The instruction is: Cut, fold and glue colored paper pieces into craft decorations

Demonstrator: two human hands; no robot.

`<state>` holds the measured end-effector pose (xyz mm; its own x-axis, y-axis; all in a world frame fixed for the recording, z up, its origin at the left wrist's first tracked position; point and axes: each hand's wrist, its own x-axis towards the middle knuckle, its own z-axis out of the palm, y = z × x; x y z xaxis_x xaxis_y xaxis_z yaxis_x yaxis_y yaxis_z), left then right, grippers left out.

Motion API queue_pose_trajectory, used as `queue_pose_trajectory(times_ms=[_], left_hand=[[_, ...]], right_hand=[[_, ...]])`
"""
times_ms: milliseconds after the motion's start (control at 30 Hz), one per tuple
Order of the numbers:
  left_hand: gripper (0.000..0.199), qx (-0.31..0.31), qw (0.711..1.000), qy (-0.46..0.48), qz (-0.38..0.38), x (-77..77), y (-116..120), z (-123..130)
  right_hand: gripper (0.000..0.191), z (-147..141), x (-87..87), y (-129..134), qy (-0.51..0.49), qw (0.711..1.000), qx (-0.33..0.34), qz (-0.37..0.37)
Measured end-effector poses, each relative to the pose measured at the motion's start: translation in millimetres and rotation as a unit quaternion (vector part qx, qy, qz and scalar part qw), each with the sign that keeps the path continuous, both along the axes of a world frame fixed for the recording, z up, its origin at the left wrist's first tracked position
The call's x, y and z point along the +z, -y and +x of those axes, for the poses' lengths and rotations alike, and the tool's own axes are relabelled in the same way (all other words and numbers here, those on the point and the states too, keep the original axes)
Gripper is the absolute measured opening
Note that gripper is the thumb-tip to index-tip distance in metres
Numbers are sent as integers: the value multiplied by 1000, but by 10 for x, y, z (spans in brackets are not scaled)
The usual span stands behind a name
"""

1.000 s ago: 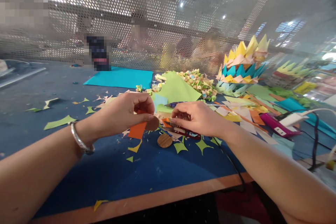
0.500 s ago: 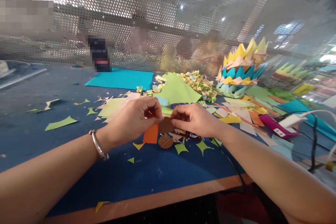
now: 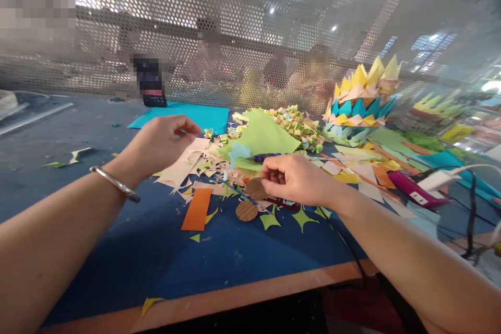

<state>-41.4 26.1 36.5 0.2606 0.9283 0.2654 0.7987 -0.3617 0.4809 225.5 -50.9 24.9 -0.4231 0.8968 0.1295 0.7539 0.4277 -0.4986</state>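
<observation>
A silver bracelet (image 3: 115, 183) circled the wrist at centre left of the frame. Beyond it, the left hand (image 3: 162, 138) hovered with fingers curled and thumb apart, its grip loose and holding nothing visible. Behind it, in the upper left, a phone (image 3: 154, 99) stood upright, and the hand partly hid a turquoise paper sheet (image 3: 213, 115). Below the hand, left of centre, an orange paper strip (image 3: 197, 210) lay flat on the blue tabletop (image 3: 156, 266). Just left of the frame's middle lay a wood-grained disc (image 3: 246, 211). Slightly above and right of it, a brown disc (image 3: 255, 188) was pinched at its right edge by the closed fingers of the right hand (image 3: 295, 180). Behind this hand spread a light-green paper sheet (image 3: 266, 133); star-shaped green scraps (image 3: 303, 219) lay below it. At upper right rose a tiered paper crown (image 3: 362, 104), and at far right sat a magenta power strip (image 3: 399, 182).
</observation>
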Motion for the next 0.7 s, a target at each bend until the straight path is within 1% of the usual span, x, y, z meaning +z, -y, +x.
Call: queue_pose_trajectory(times_ms=[67,100,133,167,200,267,333,400,500,533,600,633,700], left_hand=[[35,21,999,-46,-7,-21,-106,-103],[36,16,997,-75,1,-47,-160,-154],[35,29,995,-96,3,-81,-211,-202],[33,23,993,-119,-8,-119,-258,-244],[31,17,992,-127,-18,-158,-300,-279],[32,28,991,-134,-13,-228,-364,-326],[41,17,989,-144,-27,-272,-398,-340],[54,-2,987,-152,-48,-284,-399,-327],[67,-7,987,-154,-54,-243,-347,-288],[68,-2,986,-158,-49,-214,-324,-280],[68,-20,981,-182,-71,-142,-286,-287],[67,-13,979,-194,-65,-106,-275,-303],[63,27,975,-212,-65,-45,-273,-351]], right_hand=[[6,-13,0,17,10,1000,16,4],[6,-17,1,23,11,1000,20,4],[6,-20,1,27,13,1000,22,4],[6,-23,3,30,15,1000,22,4],[7,-25,5,30,19,1000,21,5],[7,-28,11,28,25,1000,18,6],[7,-31,16,24,28,999,20,7],[7,-32,18,21,29,999,24,9],[8,-30,18,21,32,999,29,17],[8,-30,19,23,33,999,30,17],[8,-30,22,29,34,999,30,14],[8,-30,24,32,34,999,31,13],[8,-31,26,38,35,999,31,12]])
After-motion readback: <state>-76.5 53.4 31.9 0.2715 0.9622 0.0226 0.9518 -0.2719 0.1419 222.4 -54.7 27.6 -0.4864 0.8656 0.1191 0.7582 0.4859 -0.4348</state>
